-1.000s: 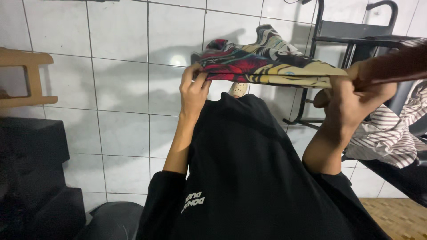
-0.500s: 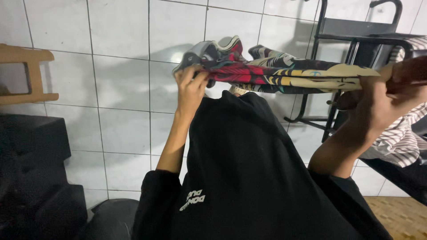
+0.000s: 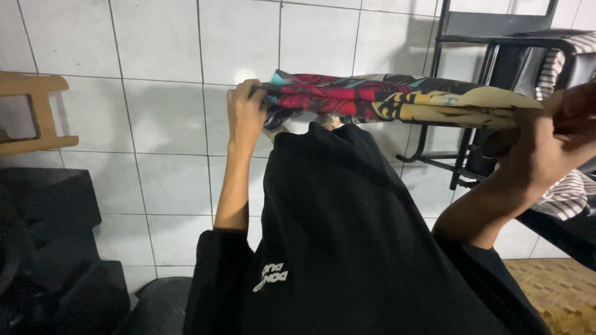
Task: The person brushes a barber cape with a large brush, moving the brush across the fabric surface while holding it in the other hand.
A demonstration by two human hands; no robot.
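Note:
A colourful patterned cloth [image 3: 397,99], red, black, teal and yellow, is stretched flat and level in front of me over the white tiled floor. My left hand [image 3: 246,115] grips its left end with closed fingers. My right hand [image 3: 552,133] grips the right, yellow end near the right edge of the view. Below the cloth my black garment [image 3: 347,248] fills the lower middle, and a foot [image 3: 329,121] peeks out just under the cloth.
A black metal chair frame [image 3: 472,93] stands at the upper right with striped fabric [image 3: 568,186] draped on it. A wooden stool [image 3: 37,111] is at the left edge, black bulky objects [image 3: 49,248] lie lower left, and a woven mat [image 3: 552,291] lower right.
The cloth has been pulled out longer and flatter between my hands. My right hand moved further right and my left hand stayed at the left end.

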